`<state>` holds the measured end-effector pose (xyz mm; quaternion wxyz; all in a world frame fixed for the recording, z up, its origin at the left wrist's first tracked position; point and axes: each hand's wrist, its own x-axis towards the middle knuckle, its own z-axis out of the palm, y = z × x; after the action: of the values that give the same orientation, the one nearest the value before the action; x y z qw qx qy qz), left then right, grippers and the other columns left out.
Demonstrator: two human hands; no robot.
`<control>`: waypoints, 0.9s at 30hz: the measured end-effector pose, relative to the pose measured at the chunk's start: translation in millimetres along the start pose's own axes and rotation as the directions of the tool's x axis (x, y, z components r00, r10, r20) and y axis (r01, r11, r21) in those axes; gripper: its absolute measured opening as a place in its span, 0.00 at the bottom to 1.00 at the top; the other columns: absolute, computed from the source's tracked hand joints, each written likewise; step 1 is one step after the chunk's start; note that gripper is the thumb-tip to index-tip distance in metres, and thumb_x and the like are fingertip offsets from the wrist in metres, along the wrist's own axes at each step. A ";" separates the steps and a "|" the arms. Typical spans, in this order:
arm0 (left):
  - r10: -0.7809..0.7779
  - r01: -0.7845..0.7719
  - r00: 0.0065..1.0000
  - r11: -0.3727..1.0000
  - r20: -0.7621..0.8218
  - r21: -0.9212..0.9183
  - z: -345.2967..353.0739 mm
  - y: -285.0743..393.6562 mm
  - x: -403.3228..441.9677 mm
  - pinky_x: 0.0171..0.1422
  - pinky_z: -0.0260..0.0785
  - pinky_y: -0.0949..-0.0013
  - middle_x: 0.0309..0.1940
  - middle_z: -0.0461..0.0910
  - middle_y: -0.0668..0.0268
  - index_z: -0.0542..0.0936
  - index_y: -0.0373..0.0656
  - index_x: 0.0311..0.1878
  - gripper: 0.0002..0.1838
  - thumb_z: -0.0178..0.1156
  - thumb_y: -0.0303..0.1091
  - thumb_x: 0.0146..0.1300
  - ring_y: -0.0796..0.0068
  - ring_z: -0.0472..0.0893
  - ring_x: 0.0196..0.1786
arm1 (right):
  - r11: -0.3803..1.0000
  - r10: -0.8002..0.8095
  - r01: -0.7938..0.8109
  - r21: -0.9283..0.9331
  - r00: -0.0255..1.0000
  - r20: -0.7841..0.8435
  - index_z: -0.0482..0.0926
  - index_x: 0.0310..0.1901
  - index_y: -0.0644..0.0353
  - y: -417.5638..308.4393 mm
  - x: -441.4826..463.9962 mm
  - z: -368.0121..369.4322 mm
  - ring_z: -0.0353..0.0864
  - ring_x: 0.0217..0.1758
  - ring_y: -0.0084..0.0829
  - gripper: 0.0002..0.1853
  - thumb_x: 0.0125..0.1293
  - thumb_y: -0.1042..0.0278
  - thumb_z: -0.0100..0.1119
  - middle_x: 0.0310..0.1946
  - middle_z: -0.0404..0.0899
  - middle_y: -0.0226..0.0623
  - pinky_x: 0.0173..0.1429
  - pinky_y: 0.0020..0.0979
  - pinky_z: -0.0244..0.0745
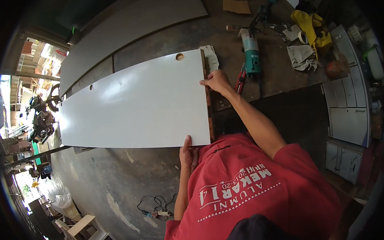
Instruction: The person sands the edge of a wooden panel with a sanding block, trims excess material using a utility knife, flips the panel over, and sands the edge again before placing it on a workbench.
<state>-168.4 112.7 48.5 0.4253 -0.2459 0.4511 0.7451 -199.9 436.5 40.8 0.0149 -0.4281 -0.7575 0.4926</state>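
Observation:
A long white panel lies in front of me, with a round hole near its top right corner and a smaller one further left. My left hand holds its near edge, thumb on the white face and the other fingers partly hidden at the edge. At the panel's right end, my right hand pinches the edge strip, which looks brown and rough. Just right of that hand, a red cutter-like tool and a green power tool rest on the worktable.
Behind the panel, a larger grey board lies on the worktable. Yellow cloth and pale gloves are at the back right. White cabinets stand on the right. A cable lies on the floor near a small wooden unit.

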 end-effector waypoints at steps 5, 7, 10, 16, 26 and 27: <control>-0.037 0.038 0.999 0.994 -0.011 0.105 -22.6 -10.8 7.4 0.53 0.81 0.63 0.42 0.85 0.63 0.81 0.38 0.51 0.17 0.62 0.43 0.72 0.67 0.86 0.44 | 0.975 -0.166 0.172 0.140 0.985 -0.056 0.84 0.32 0.65 2.6 -17.6 -4.3 0.77 0.24 0.30 0.14 0.57 0.61 0.73 0.22 0.81 0.34 0.29 0.37 0.72; 0.145 -0.146 0.989 0.989 -0.030 -0.019 2.8 -10.3 -4.8 0.63 0.75 0.61 0.54 0.82 0.60 0.77 0.35 0.62 0.25 0.64 0.43 0.71 0.64 0.81 0.56 | 0.949 -0.315 0.315 0.016 0.949 0.002 0.85 0.35 0.68 14.8 0.5 1.0 0.79 0.24 0.29 0.15 0.61 0.61 0.71 0.24 0.83 0.35 0.30 0.36 0.73; 0.096 -0.096 0.995 0.995 0.008 0.027 -10.1 -13.8 0.4 0.68 0.70 0.52 0.62 0.77 0.55 0.72 0.37 0.68 0.32 0.67 0.47 0.68 0.57 0.76 0.64 | 0.973 -0.230 0.232 0.003 0.964 0.133 0.84 0.39 0.73 21.5 21.9 -5.3 0.81 0.28 0.28 0.19 0.64 0.60 0.72 0.28 0.84 0.35 0.32 0.32 0.77; 0.158 -0.159 0.985 0.987 -0.072 -0.002 1.1 -8.9 -18.5 0.65 0.72 0.56 0.55 0.82 0.57 0.78 0.35 0.62 0.28 0.67 0.47 0.68 0.61 0.81 0.58 | 0.909 -0.184 0.095 0.406 0.965 0.186 0.83 0.46 0.72 4.9 92.6 -23.4 0.83 0.33 0.29 0.22 0.65 0.57 0.72 0.34 0.85 0.35 0.38 0.31 0.79; 0.174 -0.174 0.985 0.985 -0.005 -0.005 -8.9 -18.4 -4.8 0.68 0.68 0.51 0.62 0.78 0.57 0.73 0.39 0.68 0.32 0.66 0.48 0.68 0.60 0.78 0.63 | 0.989 -0.087 0.079 0.122 0.994 0.064 0.84 0.38 0.68 -6.9 101.7 -26.5 0.79 0.29 0.30 0.17 0.62 0.59 0.75 0.30 0.81 0.33 0.31 0.34 0.79; 0.174 -0.174 0.985 0.985 0.005 -0.014 -11.1 -20.7 -1.5 0.68 0.68 0.51 0.62 0.78 0.57 0.73 0.39 0.68 0.32 0.66 0.48 0.68 0.59 0.78 0.63 | 0.985 -0.103 0.088 0.145 0.990 0.095 0.84 0.38 0.68 -12.1 89.5 -29.8 0.80 0.29 0.31 0.18 0.62 0.58 0.75 0.31 0.82 0.35 0.31 0.34 0.79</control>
<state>-150.1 107.1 34.8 0.3583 -0.2062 0.4646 0.7831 -251.0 515.9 29.5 0.0301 -0.3636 -0.7402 0.5648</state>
